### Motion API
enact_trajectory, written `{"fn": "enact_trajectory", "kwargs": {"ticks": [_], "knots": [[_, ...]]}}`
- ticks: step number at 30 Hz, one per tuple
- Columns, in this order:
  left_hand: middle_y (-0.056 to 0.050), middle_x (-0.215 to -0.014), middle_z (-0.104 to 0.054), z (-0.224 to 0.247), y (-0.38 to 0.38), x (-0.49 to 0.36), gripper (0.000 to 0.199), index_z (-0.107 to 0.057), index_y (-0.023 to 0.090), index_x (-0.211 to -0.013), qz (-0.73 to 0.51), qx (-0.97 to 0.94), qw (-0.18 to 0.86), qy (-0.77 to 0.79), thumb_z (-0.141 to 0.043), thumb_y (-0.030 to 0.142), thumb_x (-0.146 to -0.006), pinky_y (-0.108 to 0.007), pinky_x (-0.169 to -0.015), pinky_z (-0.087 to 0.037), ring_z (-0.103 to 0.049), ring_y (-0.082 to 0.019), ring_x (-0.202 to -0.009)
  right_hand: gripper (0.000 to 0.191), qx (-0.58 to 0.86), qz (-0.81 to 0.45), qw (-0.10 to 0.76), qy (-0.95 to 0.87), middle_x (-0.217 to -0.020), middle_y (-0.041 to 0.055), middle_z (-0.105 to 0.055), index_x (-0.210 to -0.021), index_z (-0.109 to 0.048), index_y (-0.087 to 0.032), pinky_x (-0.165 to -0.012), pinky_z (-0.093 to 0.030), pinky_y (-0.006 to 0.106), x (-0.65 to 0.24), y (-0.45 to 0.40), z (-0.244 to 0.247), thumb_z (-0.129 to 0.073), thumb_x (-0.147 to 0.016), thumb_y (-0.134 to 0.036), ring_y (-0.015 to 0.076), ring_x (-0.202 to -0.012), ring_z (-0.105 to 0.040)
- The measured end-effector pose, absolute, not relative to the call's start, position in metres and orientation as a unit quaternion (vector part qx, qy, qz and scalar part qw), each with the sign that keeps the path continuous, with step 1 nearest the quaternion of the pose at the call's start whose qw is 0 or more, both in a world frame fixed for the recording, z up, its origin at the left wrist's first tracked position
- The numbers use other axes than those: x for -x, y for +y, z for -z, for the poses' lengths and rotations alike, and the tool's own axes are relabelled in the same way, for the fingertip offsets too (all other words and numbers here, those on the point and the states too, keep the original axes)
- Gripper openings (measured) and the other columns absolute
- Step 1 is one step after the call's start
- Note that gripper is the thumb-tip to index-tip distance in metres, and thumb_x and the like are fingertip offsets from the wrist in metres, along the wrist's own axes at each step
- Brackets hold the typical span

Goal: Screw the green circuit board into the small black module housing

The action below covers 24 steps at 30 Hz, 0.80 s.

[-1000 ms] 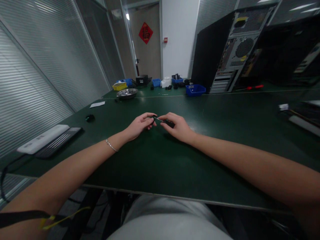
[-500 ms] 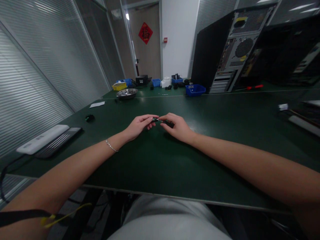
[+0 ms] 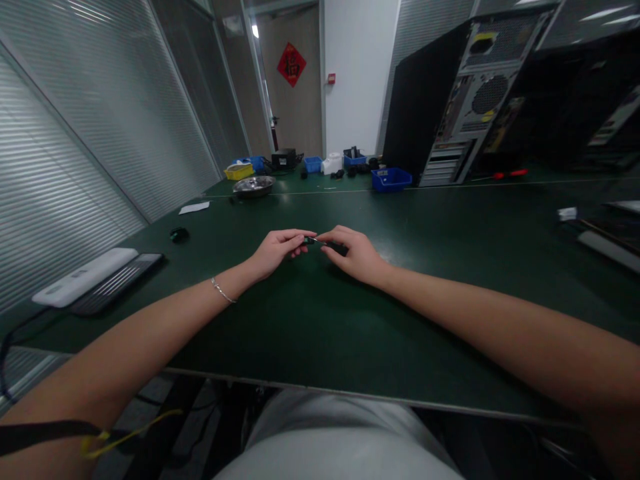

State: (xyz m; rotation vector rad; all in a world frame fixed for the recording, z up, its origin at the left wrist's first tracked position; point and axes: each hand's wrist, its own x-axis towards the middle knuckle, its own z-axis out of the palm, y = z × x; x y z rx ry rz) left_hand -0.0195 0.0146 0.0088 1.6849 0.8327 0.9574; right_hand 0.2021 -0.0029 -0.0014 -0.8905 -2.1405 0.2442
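Left hand [image 3: 273, 253], at the centre of the head view, is pinching a small dark piece [image 3: 309, 241] between thumb and fingers. Just to its right, my right hand [image 3: 359, 257] is gripping a dark-handled tool [image 3: 339, 249], its thin shaft pointing left at the piece; whether they are touching, I cannot tell. Both are showing mid-frame over the green table [image 3: 280, 327]. Toward the upper left of centre, a metal bowl [image 3: 254, 187] is resting; at upper right, a computer case [image 3: 425, 100] is standing near a blue bin [image 3: 391, 181].
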Motion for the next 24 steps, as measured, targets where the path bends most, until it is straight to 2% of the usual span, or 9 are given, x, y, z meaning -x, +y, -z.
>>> {"fn": "enact_trajectory", "kwargs": {"ticks": [7,13,24], "knots": [[-0.004,-0.081,-0.062,-0.0161,0.0072,0.0168,0.033,-0.066,0.017,-0.113,-0.379,-0.73,0.445,0.353,-0.056,0.035,-0.088,-0.023,-0.062,-0.042,-0.054,-0.014,-0.073,0.027,0.359,-0.095,0.392,-0.841,-0.098,0.0053,-0.065,-0.111,-0.066,-0.025,-0.071,-0.047,0.031,-0.2021,-0.0038,0.0009,-0.057,-0.086,-0.022,0.0194,-0.085,-0.061],[-0.006,-0.084,-0.064,-0.0189,0.0051,0.0166,0.03,-0.069,0.017,-0.107,-0.383,-0.744,0.415,0.357,-0.057,0.036,-0.087,-0.024,-0.065,-0.043,-0.056,-0.015,-0.077,0.024,0.359,-0.097,0.394,-0.841,-0.096,0.0052,-0.065,-0.108,-0.067,-0.024,-0.07,-0.046,0.03,-0.2019,-0.004,0.0012,-0.057,-0.086,-0.021,0.019,-0.085,-0.06],[-0.008,-0.081,-0.067,-0.0136,0.0103,0.018,0.029,-0.07,0.012,-0.105,-0.392,-0.646,0.563,0.333,-0.063,0.03,-0.084,-0.025,-0.066,-0.042,-0.056,-0.013,-0.071,0.02,0.316,-0.121,0.409,-0.848,-0.09,0.0044,-0.064,-0.102,-0.067,-0.02,-0.069,-0.044,0.029,-0.2025,-0.005,-0.0014,-0.057,-0.085,-0.018,0.0165,-0.079,-0.058]]}}
